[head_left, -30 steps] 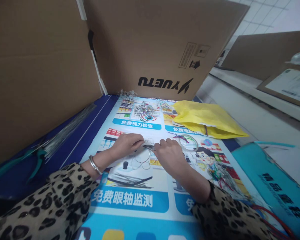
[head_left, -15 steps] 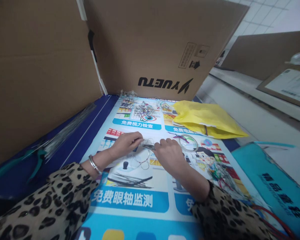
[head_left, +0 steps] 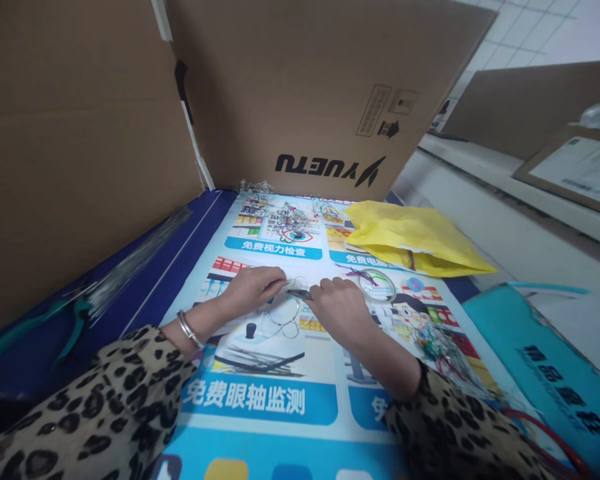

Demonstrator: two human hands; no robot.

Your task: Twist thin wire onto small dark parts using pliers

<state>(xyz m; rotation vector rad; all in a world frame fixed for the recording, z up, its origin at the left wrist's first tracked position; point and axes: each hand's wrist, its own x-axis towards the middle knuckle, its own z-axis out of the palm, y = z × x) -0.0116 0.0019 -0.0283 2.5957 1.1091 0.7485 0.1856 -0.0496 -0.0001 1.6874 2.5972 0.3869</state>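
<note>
My left hand [head_left: 257, 285] pinches a thin wire [head_left: 285, 327] bent into loops, which hangs below the fingers over the printed sheet. In my right hand [head_left: 339, 308] is a pair of pliers [head_left: 299, 293]; only the slim metal jaws show, pointing left at the wire near my left fingertips. Whether the jaws grip the wire is too small to tell. Under the hands, a bundle of short dark and pale wire pieces [head_left: 260, 360] lies on the sheet. Right of my right hand rests a coil of wire [head_left: 377, 285] with purple and red strands beside it.
Tall cardboard panels [head_left: 300, 87] stand behind and left. Teal-handled pliers [head_left: 75, 327] and a bundle of straight wires [head_left: 135, 260] lie at left. A tangled wire pile [head_left: 290, 219] sits at the back. Rightward are a yellow bag [head_left: 415, 233], more tangled wire [head_left: 443, 350] and a teal box [head_left: 540, 360].
The pliers' jaws and my right hand have shifted very slightly. Both hands otherwise stay in place, and the things around them have not moved.
</note>
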